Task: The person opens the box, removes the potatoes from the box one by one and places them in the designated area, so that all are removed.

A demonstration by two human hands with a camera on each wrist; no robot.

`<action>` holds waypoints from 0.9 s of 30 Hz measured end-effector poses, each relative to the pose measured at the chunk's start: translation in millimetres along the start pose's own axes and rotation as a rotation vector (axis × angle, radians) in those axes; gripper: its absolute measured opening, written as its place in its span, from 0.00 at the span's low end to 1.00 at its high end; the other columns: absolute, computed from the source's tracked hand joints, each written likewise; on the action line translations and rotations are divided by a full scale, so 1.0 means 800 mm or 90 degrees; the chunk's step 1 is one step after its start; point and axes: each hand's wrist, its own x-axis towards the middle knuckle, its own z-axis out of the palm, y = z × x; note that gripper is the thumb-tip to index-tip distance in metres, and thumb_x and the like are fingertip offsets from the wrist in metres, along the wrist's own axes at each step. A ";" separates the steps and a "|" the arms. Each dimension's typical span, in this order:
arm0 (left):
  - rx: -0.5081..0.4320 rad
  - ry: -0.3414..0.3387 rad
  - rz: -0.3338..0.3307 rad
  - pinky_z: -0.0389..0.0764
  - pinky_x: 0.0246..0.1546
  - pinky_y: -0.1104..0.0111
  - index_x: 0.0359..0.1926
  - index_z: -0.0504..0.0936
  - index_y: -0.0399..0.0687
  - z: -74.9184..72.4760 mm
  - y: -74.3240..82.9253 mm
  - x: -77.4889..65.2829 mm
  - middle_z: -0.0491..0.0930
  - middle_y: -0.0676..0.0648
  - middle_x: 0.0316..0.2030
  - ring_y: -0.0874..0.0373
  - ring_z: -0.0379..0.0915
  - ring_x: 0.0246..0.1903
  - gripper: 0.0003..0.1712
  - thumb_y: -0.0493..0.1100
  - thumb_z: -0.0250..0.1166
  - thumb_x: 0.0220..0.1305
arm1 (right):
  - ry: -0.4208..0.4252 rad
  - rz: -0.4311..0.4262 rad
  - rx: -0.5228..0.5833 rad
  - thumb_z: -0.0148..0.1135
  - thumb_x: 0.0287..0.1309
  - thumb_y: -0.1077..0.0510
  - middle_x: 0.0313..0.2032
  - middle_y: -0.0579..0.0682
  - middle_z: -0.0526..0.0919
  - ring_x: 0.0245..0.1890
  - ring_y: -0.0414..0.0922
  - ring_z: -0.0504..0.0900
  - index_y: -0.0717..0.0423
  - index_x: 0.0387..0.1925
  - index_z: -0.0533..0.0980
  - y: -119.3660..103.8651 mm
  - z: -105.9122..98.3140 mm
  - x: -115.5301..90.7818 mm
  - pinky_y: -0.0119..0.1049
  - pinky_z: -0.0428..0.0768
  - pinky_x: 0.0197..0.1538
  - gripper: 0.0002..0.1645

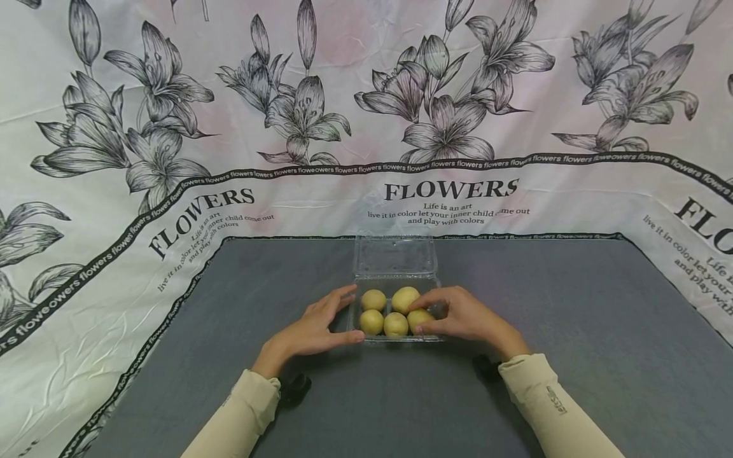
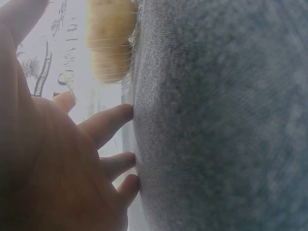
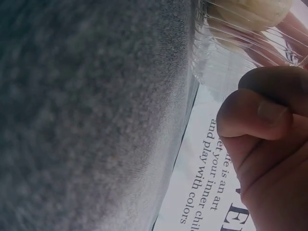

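Note:
A clear plastic box (image 1: 395,339) with its lid (image 1: 395,256) raised holds several round yellow fruits, possibly small potatoes; the exact kind is unclear. My right hand (image 1: 466,315) reaches over the box's right side, thumb and index finger pinching the front-right yellow fruit (image 1: 420,318), which it partly hides. Just behind it lies another yellow fruit (image 1: 405,299). My left hand (image 1: 314,327) spreads along the box's left side, its thumb by the front-left corner and its fingers rather straight. In the right wrist view, the lower fingers (image 3: 255,113) are curled beside the plastic wall.
The box stands on a dark grey table surface (image 1: 395,401). Behind it rises a white cloth (image 1: 321,210) printed with black flowers and lettering, which also borders the table at both sides. Each wrist carries a dark device under it.

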 end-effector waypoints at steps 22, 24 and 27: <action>0.002 -0.001 0.004 0.43 0.75 0.36 0.82 0.43 0.67 0.000 0.001 -0.002 0.58 0.52 0.78 0.50 0.47 0.80 0.56 0.69 0.65 0.64 | 0.120 -0.027 0.080 0.78 0.54 0.54 0.46 0.49 0.87 0.15 0.30 0.54 0.49 0.54 0.85 -0.007 -0.005 -0.007 0.28 0.63 0.20 0.24; 0.002 0.001 0.003 0.43 0.75 0.36 0.82 0.43 0.68 0.000 0.001 -0.002 0.58 0.52 0.78 0.50 0.47 0.80 0.56 0.69 0.65 0.64 | 0.130 -0.037 0.089 0.78 0.55 0.56 0.44 0.50 0.86 0.15 0.29 0.54 0.51 0.54 0.85 -0.009 -0.007 -0.007 0.28 0.63 0.19 0.23; 0.003 0.001 0.003 0.43 0.75 0.36 0.82 0.43 0.68 0.000 0.001 -0.001 0.58 0.52 0.78 0.50 0.47 0.80 0.56 0.69 0.65 0.64 | 0.141 -0.043 0.093 0.78 0.54 0.58 0.40 0.48 0.85 0.14 0.29 0.56 0.52 0.53 0.85 -0.010 -0.010 -0.008 0.27 0.62 0.18 0.23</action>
